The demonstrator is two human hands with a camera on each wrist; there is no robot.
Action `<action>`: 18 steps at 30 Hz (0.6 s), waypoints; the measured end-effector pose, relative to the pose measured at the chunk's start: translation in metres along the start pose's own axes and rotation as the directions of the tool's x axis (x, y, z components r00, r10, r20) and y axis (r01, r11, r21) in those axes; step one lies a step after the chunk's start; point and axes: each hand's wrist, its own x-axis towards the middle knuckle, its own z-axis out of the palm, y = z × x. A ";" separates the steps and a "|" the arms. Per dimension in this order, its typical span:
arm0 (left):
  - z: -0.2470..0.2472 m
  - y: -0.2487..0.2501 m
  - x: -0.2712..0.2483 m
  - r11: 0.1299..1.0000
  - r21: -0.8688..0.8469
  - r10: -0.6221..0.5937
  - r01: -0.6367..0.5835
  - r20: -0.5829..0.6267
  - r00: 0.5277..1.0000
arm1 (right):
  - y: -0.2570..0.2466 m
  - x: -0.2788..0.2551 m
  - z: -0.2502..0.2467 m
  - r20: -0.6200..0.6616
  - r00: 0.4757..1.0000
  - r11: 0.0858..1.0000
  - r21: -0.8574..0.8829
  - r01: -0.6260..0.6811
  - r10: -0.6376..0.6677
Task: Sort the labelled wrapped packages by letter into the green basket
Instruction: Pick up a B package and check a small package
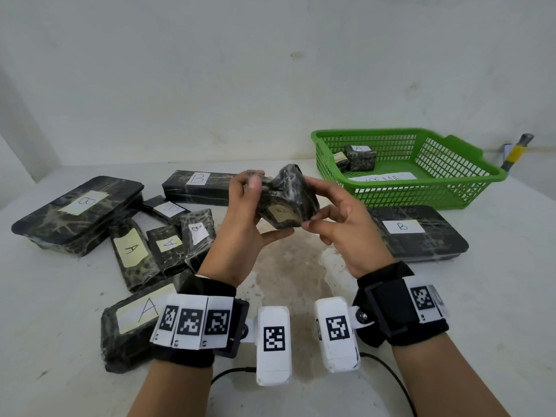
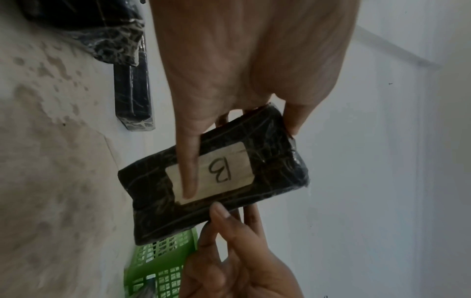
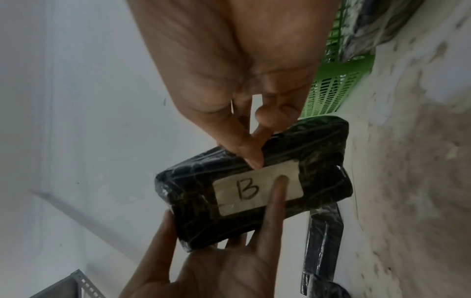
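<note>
I hold a small black wrapped package [image 1: 285, 203] above the middle of the table. Its label reads B [image 2: 221, 171] in both wrist views [image 3: 247, 189]. My left hand [image 1: 261, 209] grips its left end, thumb lying across the label. My right hand [image 1: 313, 206] pinches its right edge between thumb and fingers. The green basket [image 1: 451, 188] stands at the back right. It holds two small wrapped packages, one labelled A [image 1: 359, 156], and a white paper slip [image 1: 382, 177]. Several A and B packages lie on the table to the left.
On the left lie a large flat B package [image 1: 81, 212], a long B box [image 1: 195, 183], and A packages [image 1: 132, 251] [image 1: 132, 320]. A flat B package [image 1: 415, 233] lies right of my hands. A yellow-handled tool [image 1: 516, 153] leans behind the basket.
</note>
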 end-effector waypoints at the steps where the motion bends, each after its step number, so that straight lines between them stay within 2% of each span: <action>1: 0.000 0.000 0.000 1.000 -0.009 0.017 -0.017 0.000 1.000 | 0.000 0.000 0.001 0.018 1.000 1.000 -0.002 -0.011 0.011; 6: -0.002 -0.005 0.000 0.991 -0.005 0.136 -0.137 -0.083 0.987 | -0.005 -0.001 0.002 0.135 0.980 0.989 0.014 -0.147 0.144; 11: 0.001 -0.007 -0.002 0.983 0.029 0.185 -0.183 -0.092 0.978 | -0.008 -0.001 0.002 0.140 0.966 0.976 0.002 -0.220 0.217; 14: 0.002 -0.010 -0.002 0.987 0.000 0.160 -0.160 -0.045 0.986 | -0.007 -0.002 0.005 0.146 0.977 0.979 0.106 -0.173 0.157; 18: 0.000 -0.009 -0.001 0.991 -0.049 0.123 -0.122 0.012 0.992 | -0.006 -0.001 0.006 0.082 0.996 0.972 0.226 -0.064 0.046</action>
